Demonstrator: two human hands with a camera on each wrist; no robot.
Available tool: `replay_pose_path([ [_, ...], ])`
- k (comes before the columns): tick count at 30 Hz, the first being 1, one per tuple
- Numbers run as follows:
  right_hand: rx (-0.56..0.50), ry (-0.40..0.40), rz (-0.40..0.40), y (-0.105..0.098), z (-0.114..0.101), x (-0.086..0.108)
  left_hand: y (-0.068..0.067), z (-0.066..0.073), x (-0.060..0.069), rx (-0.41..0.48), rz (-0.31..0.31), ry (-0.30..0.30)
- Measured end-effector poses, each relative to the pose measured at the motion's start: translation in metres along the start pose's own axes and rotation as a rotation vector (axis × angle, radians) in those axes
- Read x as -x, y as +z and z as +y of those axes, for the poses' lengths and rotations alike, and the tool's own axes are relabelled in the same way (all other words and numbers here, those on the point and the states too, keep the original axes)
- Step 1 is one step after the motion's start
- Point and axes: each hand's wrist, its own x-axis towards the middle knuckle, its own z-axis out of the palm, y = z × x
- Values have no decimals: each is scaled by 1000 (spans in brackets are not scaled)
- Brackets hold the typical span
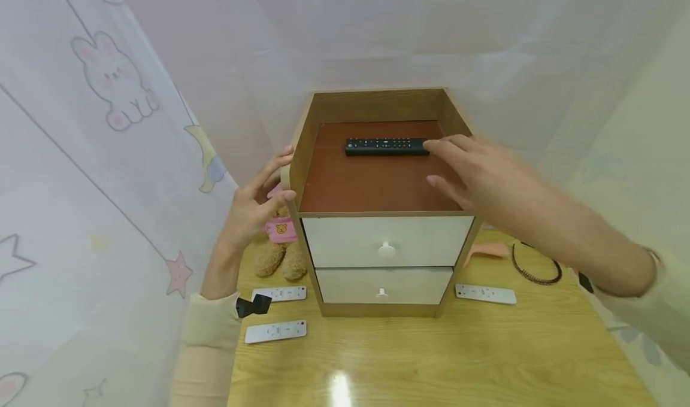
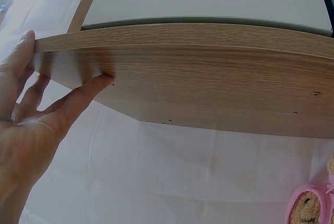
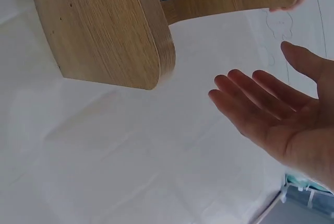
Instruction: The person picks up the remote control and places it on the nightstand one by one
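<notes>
A small wooden cabinet (image 1: 386,213) with two white drawers stands on the table. On its brown recessed top lies a black remote control (image 1: 385,146); only its dark end shows in the right wrist view. My left hand (image 1: 253,203) touches the cabinet's left side panel (image 2: 198,85) near its top front corner, thumb and fingers spread. My right hand (image 1: 463,164) hovers over the cabinet's right side, its fingertips overlapping the remote's right end in the head view. In the right wrist view that hand (image 3: 282,114) is apart from the wood, its fingers extended and nothing in them.
Left of the cabinet sits a teddy bear (image 1: 281,230) in pink, with two white remotes (image 1: 276,331) in front of it. At the right lie another white remote (image 1: 485,294), an orange item (image 1: 489,250) and a dark coiled band (image 1: 539,278). Patterned curtains (image 1: 124,173) surround the table.
</notes>
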Motion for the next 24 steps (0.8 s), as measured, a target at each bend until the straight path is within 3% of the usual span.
replay_pose_path([
  [4, 5, 13, 217, -7, 5, 43, 5, 8, -3, -7, -2, 3],
  [8, 31, 176, 308, -7, 21, 76, 4, 3, -4, 4, 1, 12],
  [12, -58, 403, 229, 14, 50, 106, 2, 1, -1, 14, 12, -2],
  [16, -141, 583, 64, 51, 86, 136, 1, -1, 2, 8, 13, -15],
  [19, -168, 627, -16, 80, 112, 153, 1, -3, 0, 9, 5, -7],
  [24, -139, 592, -53, 129, 142, 177, 3, -5, -4, 16, 0, 22],
])
